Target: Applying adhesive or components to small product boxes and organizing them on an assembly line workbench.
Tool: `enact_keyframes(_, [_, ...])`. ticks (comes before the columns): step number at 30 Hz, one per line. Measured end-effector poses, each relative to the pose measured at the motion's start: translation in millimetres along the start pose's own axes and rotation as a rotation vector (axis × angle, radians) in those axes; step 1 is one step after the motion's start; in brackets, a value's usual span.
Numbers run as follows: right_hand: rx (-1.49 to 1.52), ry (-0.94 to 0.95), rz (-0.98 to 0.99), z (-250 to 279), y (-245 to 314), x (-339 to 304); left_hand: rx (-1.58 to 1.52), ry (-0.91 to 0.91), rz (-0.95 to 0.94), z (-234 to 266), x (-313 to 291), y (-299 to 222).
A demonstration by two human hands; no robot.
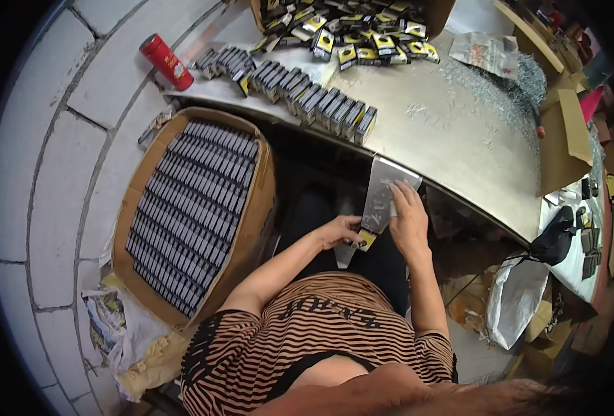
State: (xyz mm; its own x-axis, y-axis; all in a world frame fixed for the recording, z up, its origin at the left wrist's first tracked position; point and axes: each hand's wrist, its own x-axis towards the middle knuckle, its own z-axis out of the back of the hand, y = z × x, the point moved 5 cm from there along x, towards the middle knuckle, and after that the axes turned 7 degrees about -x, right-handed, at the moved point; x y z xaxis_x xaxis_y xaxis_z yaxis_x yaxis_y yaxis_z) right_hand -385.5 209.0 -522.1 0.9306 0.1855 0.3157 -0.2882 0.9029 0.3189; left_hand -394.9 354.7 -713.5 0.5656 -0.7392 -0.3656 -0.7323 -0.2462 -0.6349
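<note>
A sloping metal chute (pixel 382 182) reaches from the table's front edge down toward my lap, with small shiny pieces scattered on it. My left hand (pixel 339 232) is closed around a small yellow-and-black box (pixel 367 240) at the chute's lower end. On the chute's right side lies my right hand (pixel 409 216), its fingers stretched over the metal. Whether any of the small pieces are under those fingers is hidden. Small boxes (pixel 331 111) stand in a row along the table edge, ahead and to the left.
A cardboard carton (pixel 269 166) packed with rows of boxes stands at my left. A red can (pixel 166 62) is on the table's far left. Loose boxes (pixel 362 41) spill from another carton at the back. Shiny pieces (pixel 525 83) heap at right, beside a cardboard flap (pixel 564 142).
</note>
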Motion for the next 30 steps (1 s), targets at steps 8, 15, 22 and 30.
enact_keyframes(8, [0.426, 0.397, -0.151, -72, 0, -60, 0.012, -0.049, -0.001, -3, -1, 7])
enact_keyframes(15, [0.483, 0.186, -0.361, -16, -34, -45, 0.295, -0.239, -0.440, -33, -44, -18])
enact_keyframes(22, [1.778, 0.141, -0.242, 3, 36, -16, 1.106, -0.131, -1.077, -122, -83, -114])
enact_keyframes(30, [1.599, 0.124, -0.572, -24, 8, -22, 0.675, -0.242, -0.850, -97, -60, -109])
